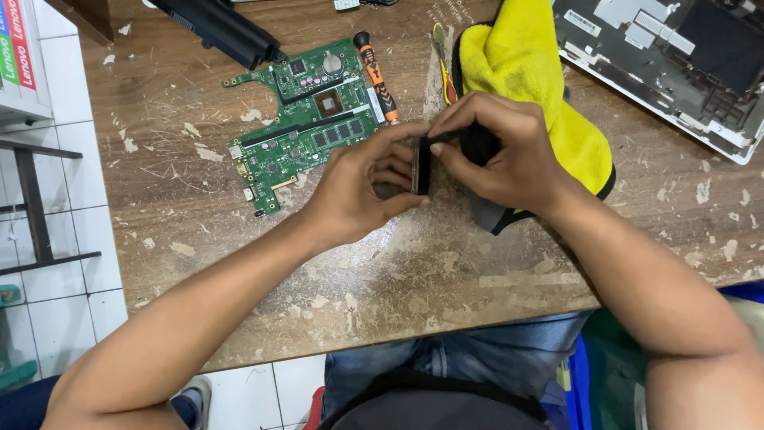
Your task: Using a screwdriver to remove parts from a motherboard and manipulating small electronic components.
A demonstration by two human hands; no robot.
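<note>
Held upright between both hands above the worn wooden surface (446, 279): a small dark flat part (422, 166), long axis vertical, thin edge toward the camera. Left hand (362, 187) fingers clamped on its left face, right hand (497, 151) fingers pinching top and right side. Just behind, a yellow cloth (533, 72); left of that, a green circuit board (310, 111).

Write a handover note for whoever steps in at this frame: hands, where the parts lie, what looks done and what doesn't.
Left hand and right hand together grip a small dark flat part, held on edge above the wooden table.
Green circuit board lies bare on the table, an orange-handled screwdriver beside it.
Yellow cloth lies under the right hand; opened laptop shell at far right.
Done: board is out of the shell. Left: the part remains in hand, nothing reassembled.
</note>
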